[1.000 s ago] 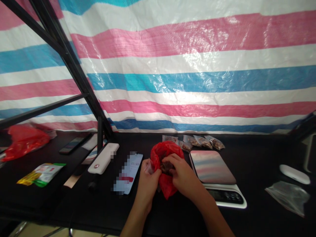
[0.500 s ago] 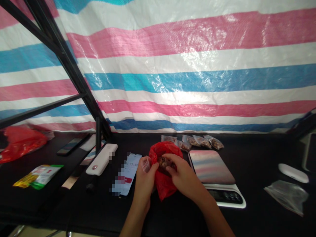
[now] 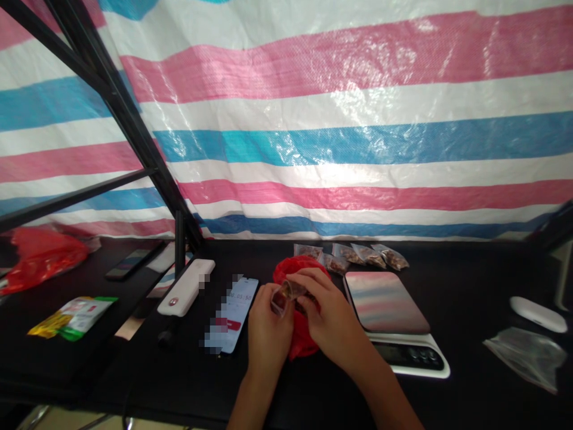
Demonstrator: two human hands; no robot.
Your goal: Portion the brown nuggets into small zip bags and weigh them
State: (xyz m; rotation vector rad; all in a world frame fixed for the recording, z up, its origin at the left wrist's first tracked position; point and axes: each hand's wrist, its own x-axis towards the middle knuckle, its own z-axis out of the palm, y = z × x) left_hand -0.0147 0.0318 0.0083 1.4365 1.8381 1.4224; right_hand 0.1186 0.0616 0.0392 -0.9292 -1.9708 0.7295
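Observation:
My left hand [image 3: 269, 322] is closed round a small clear plastic bag [image 3: 278, 303], its mouth facing up and to the right. In my right hand [image 3: 324, 307] is a small see-through cup [image 3: 293, 291], tipped sideways with its rim at the bag's mouth. Brownish bits show at the cup; their kind is too small to tell. Beneath both hands stands an open red plastic bag [image 3: 302, 343], partly hidden by my fingers. Just right of my right hand is a white digital scale [image 3: 387, 301] with a shiny plate.
Several filled small clear bags [image 3: 367, 255] lie behind the red bag. To the left are a phone showing a timer [image 3: 233, 316], a white power bank [image 3: 187, 286] and a colourful packet [image 3: 74, 316]. A flat clear bag [image 3: 526, 358] and a white case [image 3: 538, 315] lie right.
My right hand has lifted the cup out of the red bag's mouth and moved it left to the small clear bag. My left hand has shifted slightly right, towards it.

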